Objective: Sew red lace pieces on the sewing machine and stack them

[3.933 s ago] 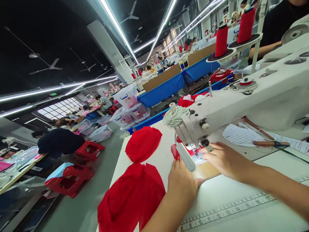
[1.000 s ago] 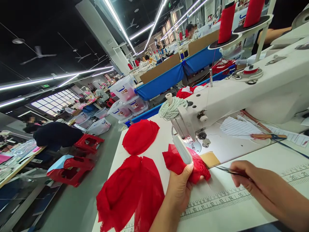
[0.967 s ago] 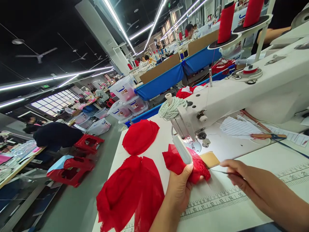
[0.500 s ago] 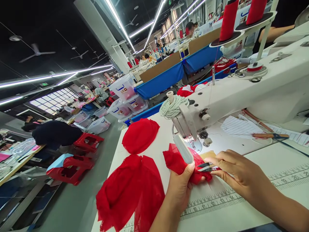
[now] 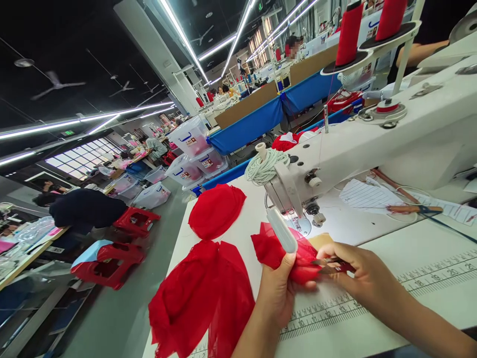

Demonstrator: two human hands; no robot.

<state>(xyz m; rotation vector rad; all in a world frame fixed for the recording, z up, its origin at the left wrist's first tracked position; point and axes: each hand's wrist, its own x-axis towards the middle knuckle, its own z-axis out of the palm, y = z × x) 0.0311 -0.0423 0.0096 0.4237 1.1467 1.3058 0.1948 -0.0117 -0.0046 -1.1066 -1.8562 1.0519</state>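
A sheer red fabric piece [image 5: 270,248] lies bunched below the sewing machine's needle area, and my left hand [image 5: 278,288] is closed on its near edge. My right hand [image 5: 357,273] grips a pair of thread snips [image 5: 333,266], its blades pointing left at the fabric's right edge. Motion blurs the blades, so I cannot tell whether they touch the cloth. The sewing machine [image 5: 354,144] carries a white lamp [image 5: 282,231] that hangs just above my left thumb. Part of the fabric is hidden under that hand and the lamp.
Left of my hands lie a red fabric pile [image 5: 194,293] and a rounded red stack [image 5: 217,210]. A printed ruler [image 5: 335,311] runs along the table's front. Paper slips [image 5: 363,196] rest behind the right hand. Red thread cones [image 5: 348,37] stand above the machine.
My right hand has drawn the snips slightly to the right and down, away from my left thumb. My left hand keeps its hold on the fabric, nearly in place.
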